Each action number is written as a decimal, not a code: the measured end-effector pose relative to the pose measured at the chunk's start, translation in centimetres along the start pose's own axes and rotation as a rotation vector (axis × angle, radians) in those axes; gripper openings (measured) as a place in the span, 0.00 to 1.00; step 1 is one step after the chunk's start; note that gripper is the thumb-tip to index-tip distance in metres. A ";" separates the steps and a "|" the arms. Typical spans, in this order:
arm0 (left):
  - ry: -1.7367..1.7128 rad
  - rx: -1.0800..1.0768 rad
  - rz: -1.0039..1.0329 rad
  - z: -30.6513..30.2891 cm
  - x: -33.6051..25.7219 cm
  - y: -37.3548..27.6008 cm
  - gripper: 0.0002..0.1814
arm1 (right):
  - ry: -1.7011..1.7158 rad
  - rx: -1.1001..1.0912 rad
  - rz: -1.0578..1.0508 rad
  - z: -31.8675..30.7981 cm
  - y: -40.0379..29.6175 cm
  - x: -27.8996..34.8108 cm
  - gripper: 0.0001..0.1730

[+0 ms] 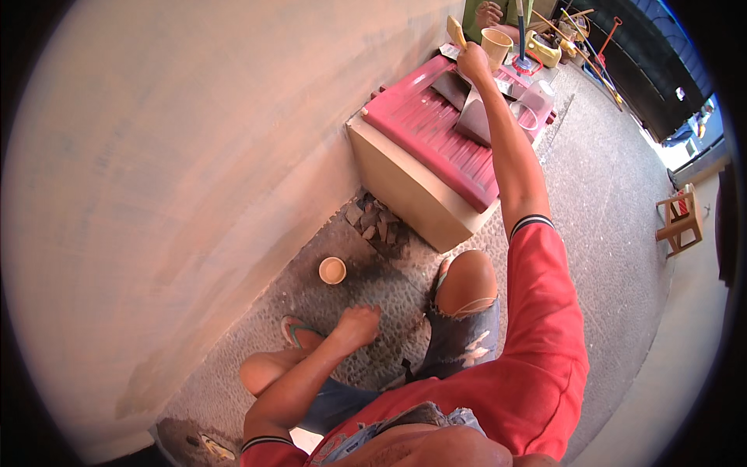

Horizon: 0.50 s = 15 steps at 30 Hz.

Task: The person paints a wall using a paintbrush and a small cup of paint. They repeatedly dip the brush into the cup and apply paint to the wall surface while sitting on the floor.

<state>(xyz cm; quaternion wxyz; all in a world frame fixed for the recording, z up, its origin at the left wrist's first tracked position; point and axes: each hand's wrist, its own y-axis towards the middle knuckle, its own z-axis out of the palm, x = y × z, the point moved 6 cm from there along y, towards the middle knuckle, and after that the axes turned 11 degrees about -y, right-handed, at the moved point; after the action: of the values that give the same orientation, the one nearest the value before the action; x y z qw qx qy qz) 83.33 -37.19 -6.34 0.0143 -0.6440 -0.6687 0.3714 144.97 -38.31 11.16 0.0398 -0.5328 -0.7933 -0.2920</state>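
Note:
Stretched far forward, my right hand grips a flat paintbrush close to the painted wall. The brush's wide end is cream-coloured and points up and away from me. Just beyond that hand stands a cream plastic pail. My left hand hangs over the pebbled floor between my knees, fingers curled inward; its palm is hidden. A small round tub of cream paint sits on the floor ahead of it, apart from the hand.
A red ribbed plastic panel tops a cream block, bearing grey slabs and a clear plastic jug. Broken rubble lies beside the block. Another person's hand shows at the back. A plastic stool stands right.

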 end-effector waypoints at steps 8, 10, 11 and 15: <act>-0.045 -0.027 -0.003 0.0 -0.1 -0.5 0.26 | 0.140 0.015 -0.038 1.8 -4.7 7.9 0.15; -0.013 -0.029 0.035 -0.3 -0.8 0.0 0.26 | 0.200 -0.027 -0.073 -0.2 -7.9 9.8 0.14; 0.003 -0.026 0.049 -0.3 -1.1 0.0 0.26 | 0.236 -0.057 -0.104 -0.8 -9.9 10.8 0.14; -0.001 0.000 0.058 0.0 -1.6 0.3 0.25 | 0.417 0.076 -0.189 -4.9 -19.1 16.5 0.11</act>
<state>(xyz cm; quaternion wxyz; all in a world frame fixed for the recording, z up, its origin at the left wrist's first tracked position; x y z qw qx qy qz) 83.82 -38.62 -5.76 0.0029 -0.6630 -0.6497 0.3720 120.09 -32.23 13.38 0.1953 -0.3826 -0.8246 -0.3682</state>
